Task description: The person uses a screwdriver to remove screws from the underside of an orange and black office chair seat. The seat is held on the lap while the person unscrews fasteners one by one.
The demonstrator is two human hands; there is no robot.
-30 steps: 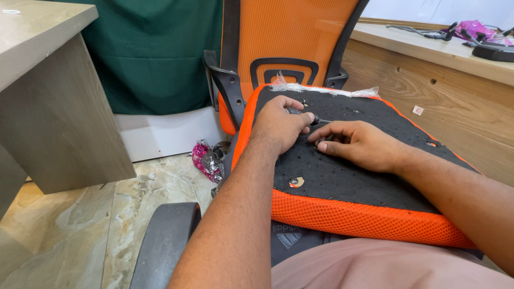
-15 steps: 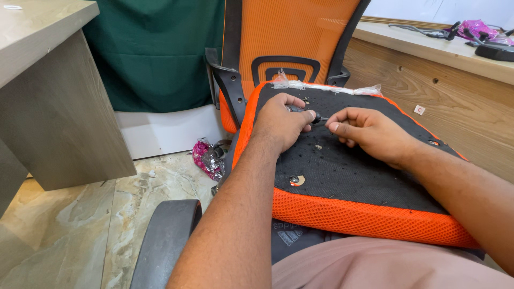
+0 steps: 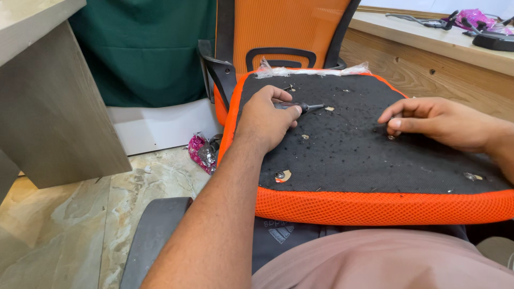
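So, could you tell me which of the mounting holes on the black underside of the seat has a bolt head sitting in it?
The hole near the front left edge, just behind the orange mesh rim: a shiny bolt head sits in its pale torn opening. The front-right hole shows only a torn patch.

the seat (image 3: 342,155) in the middle of the frame is black felt flecked with pale specks, edged by bright orange mesh. the backrest (image 3: 284,24) at upper centre is orange mesh with fine vertical ribs in a black frame. the curtain (image 3: 150,48) at upper left is dark green. the desk (image 3: 48,96) at far left is grey-beige wood grain. the floor (image 3: 91,214) at lower left is marbled beige and grey-green. the wrapper (image 3: 202,152) on it is shiny pink and silver. the tabletop (image 3: 428,40) at upper right is light wood. the screwdriver (image 3: 300,107) has a black handle.
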